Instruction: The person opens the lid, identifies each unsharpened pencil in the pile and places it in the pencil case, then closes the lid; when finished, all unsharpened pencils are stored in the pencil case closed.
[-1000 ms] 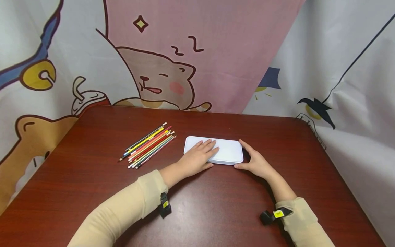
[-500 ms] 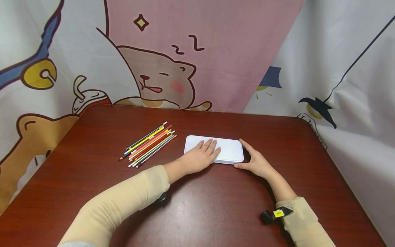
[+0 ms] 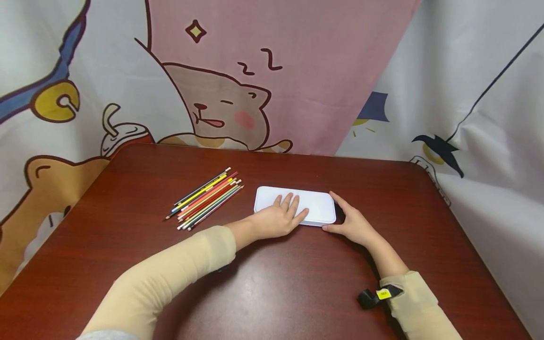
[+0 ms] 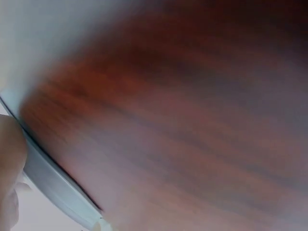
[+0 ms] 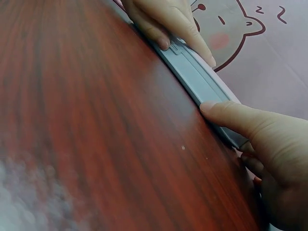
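A flat white pencil case (image 3: 319, 207) lies closed on the table, and its grey side with a small latch (image 5: 177, 48) shows in the right wrist view. Across the top of it my left hand (image 3: 278, 221) rests with fingers spread straight; its thumb touches the near side by the latch. My right hand (image 3: 356, 225) holds the right end, thumb on the near corner and fingers reaching round to the far corner. In the left wrist view only a blurred edge of the case (image 4: 57, 185) and part of a hand appear.
Several pencils (image 3: 208, 200) in mixed colours lie in a loose slanted bundle on the brown table (image 3: 272, 293), left of the case. Behind the table hangs a cartoon-printed cloth (image 3: 306, 85). A black camera (image 3: 369, 299) is strapped at the right wrist.
My left hand has shifted slightly right on the lid and its wrist has turned, so the camera strapped there is now hidden. The right hand, case and pencils stay put.
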### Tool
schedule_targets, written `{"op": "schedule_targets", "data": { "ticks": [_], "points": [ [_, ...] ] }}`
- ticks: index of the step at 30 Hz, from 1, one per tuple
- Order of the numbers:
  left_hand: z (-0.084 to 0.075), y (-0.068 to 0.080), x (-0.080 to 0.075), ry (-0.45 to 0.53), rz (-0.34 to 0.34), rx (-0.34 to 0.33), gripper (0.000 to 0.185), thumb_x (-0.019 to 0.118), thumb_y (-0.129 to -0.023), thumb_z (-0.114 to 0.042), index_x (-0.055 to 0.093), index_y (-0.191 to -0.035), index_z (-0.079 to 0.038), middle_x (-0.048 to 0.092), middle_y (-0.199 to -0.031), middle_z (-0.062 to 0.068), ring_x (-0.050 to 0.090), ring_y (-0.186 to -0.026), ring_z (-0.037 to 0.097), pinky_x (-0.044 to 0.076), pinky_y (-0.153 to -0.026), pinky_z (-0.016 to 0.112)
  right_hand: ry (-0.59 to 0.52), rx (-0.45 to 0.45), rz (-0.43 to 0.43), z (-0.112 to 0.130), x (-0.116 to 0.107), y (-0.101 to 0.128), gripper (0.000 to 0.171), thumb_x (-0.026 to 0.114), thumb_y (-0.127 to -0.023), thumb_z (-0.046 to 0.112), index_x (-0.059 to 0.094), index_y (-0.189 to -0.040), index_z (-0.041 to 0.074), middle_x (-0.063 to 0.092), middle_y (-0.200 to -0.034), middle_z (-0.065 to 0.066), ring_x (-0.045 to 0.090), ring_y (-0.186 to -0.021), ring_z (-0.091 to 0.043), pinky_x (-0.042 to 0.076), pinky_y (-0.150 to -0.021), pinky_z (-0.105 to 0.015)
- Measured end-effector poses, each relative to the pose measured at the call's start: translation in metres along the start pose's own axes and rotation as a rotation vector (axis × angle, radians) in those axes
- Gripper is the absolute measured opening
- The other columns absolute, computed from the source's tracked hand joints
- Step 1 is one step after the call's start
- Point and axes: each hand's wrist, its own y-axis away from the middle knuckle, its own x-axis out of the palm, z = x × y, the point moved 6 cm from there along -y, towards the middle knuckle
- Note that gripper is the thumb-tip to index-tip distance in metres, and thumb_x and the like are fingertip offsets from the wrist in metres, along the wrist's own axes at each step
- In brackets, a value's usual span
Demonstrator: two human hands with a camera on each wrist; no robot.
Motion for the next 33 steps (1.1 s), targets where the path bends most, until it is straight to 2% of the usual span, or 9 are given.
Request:
{"op": "schedule_targets", "data": {
  "ticks": [6, 17, 33],
  "points": [
    [-0.0045, -0.0016, -0.0012, -0.061, -0.007, 0.009, 0.043, 0.033, -0.102, -0.017, 0.043, -0.142, -0.007, 0.053, -0.126, 0.031, 0.056, -0.112, 0.043, 0.051, -0.083, 0.047, 0.021, -0.015, -0.008, 0.0015, -0.0015, 0.0005, 0.1, 0.084, -0.074, 0.031, 0.024, -0.151, 0.005, 0.031, -0.149, -0.023, 0.03, -0.135, -0.04, 0.026, -0.104, -0.058],
    [-0.0082, -0.0004, -0.004, -0.093, -0.058, 0.021, 0.044, 0.034, -0.101, -0.016, 0.043, -0.143, -0.012, 0.055, -0.121, 0.031, 0.059, -0.105, 0.044, 0.051, -0.083, 0.046, 0.02, -0.014, 0.005, 0.0019, 0.0003, 0.0016, 0.098, 0.081, -0.077, 0.029, 0.022, -0.152, 0.007, 0.03, -0.15, -0.021, 0.03, -0.136, -0.038, 0.027, -0.104, -0.056],
    [-0.0107, -0.0013, -0.0059, -0.151, -0.104, 0.005, 0.044, 0.033, -0.099, -0.015, 0.046, -0.141, -0.013, 0.057, -0.117, 0.03, 0.062, -0.1, 0.043, 0.052, -0.081, 0.045, 0.037, -0.026, -0.007, 0.0032, -0.0023, 0.002, 0.096, 0.081, -0.078, 0.028, 0.024, -0.151, 0.004, 0.031, -0.148, -0.024, 0.031, -0.134, -0.041, 0.027, -0.104, -0.057]
  ]
}}
